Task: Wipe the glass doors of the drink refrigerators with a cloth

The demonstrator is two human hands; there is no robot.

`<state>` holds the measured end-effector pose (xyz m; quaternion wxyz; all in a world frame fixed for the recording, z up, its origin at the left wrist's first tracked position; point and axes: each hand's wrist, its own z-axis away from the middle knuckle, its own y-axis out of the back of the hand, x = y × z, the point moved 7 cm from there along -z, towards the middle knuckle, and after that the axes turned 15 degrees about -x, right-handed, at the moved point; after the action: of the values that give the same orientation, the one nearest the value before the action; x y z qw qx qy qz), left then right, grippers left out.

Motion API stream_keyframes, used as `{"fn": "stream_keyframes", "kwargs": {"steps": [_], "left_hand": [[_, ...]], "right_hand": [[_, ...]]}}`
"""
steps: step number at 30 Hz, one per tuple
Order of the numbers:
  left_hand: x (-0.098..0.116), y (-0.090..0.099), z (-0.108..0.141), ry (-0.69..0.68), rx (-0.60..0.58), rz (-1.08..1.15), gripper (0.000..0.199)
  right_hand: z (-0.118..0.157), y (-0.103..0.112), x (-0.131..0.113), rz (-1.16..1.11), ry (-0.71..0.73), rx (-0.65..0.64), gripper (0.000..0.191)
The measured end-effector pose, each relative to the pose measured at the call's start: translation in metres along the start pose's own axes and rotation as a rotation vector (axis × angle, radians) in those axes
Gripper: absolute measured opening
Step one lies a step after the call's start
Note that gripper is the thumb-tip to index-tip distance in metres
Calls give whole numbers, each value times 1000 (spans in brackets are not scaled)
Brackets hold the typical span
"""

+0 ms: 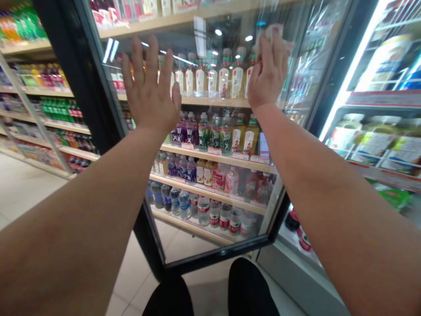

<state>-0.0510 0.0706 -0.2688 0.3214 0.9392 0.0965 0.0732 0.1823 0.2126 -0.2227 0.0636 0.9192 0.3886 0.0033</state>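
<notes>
Right hand point(269, 72) grips a blurred, half-hidden wad point(275, 30), possibly cloth.

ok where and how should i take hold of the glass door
Probably hold the glass door by its black left upright, coming from the left and curling around the bar. It is mostly flat glass, with little to close around; that upright is a long straight bar on the side away from the cooler, so likely the free edge.
</notes>
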Motion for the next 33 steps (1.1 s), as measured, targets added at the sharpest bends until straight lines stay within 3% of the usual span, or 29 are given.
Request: {"fn": "stream_keyframes", "kwargs": {"steps": [3,5,7,10,12,14,18,20,22,26,28,30,33], "left_hand": [[1,2,1,-43,24,51,83],[1,3,2,-50,38,86,81],[2,3,3,-45,29,76,81],[1,1,2,-15,0,-12,86],[0,0,0,-50,25,-13,82],[-2,-1,-1,-101,54,26,81],[-8,-4,-4,-149,98,109,78],[-8,-4,-2,-163,124,145,75],[-7,-2,-1,-182,135,168,74],[-3,-1,1,-149,98,123,76],[-3,-1,1,-105,70,91,79],[-3,0,1,-97,70,97,79],[-3,0,0,-104,73,91,80]], "right_hand": [[-2,-1,36,-59,-352,141,56],[-1,-2,43,-64,-423,156,55],[0,-1,32,-17,-308,92,54],[9,-1,-7,76,99,-70,53],[16,-2,-23,96,253,-128,52],[14,-1,-16,85,172,-104,54],[4,-4,29,-44,-271,69,57],[5,-7,43,-110,-378,128,54],[5,-7,41,-109,-323,115,53],[14,-5,0,-25,68,-75,52],[20,-4,-16,-15,191,-158,50],[20,-3,-15,1,163,-165,51],[14,-1,15,-19,-139,-1,55]]}}
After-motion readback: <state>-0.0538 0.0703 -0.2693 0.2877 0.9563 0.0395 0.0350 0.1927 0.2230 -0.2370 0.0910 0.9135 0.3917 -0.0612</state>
